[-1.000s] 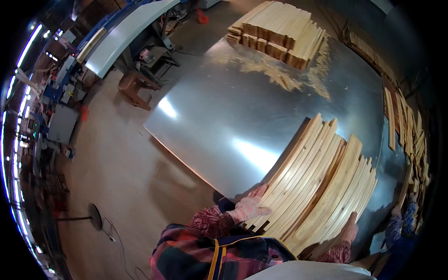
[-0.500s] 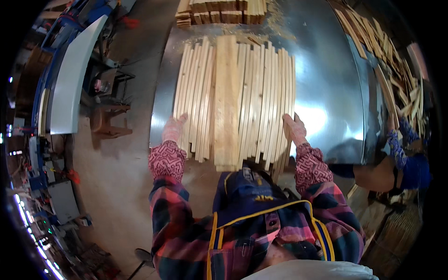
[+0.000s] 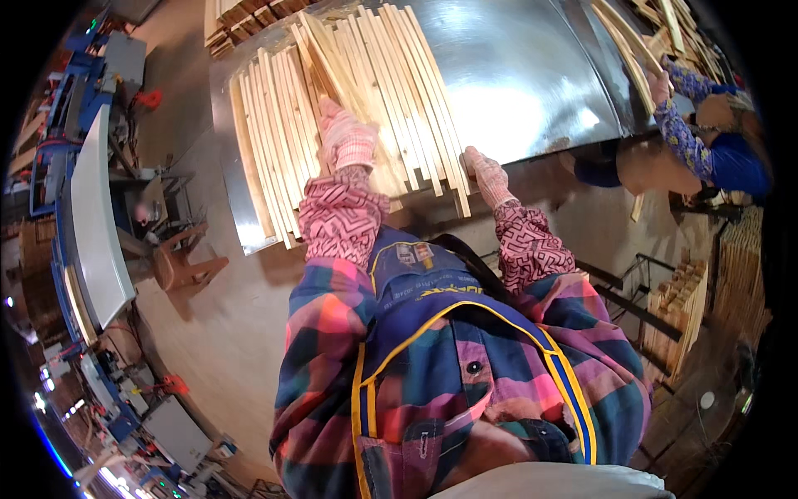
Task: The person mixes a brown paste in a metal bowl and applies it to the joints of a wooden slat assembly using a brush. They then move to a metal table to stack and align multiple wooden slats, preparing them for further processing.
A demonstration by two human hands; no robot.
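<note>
Stacked wood [image 3: 237, 23] is sitting by the tabletop's [image 3: 532, 71] left edge, beyond the strips. Pale wood strips [image 3: 399, 96] are lying side by side near the near-left corner, some ends jutting past the near edge. Left hand [image 3: 347, 137] is resting at a wide board [image 3: 337, 71] atop the strips; cannot tell whether it is clamping. Right hand [image 3: 489, 175] is lying against the rightmost strip; finger closure unclear. Another person's hand [image 3: 660, 86] is touching slats by the right edge.

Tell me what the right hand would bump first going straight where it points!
Probably the outermost wooden strip on that side. The right hand points forward and left, close beside it; I can't tell whether they touch.
</note>
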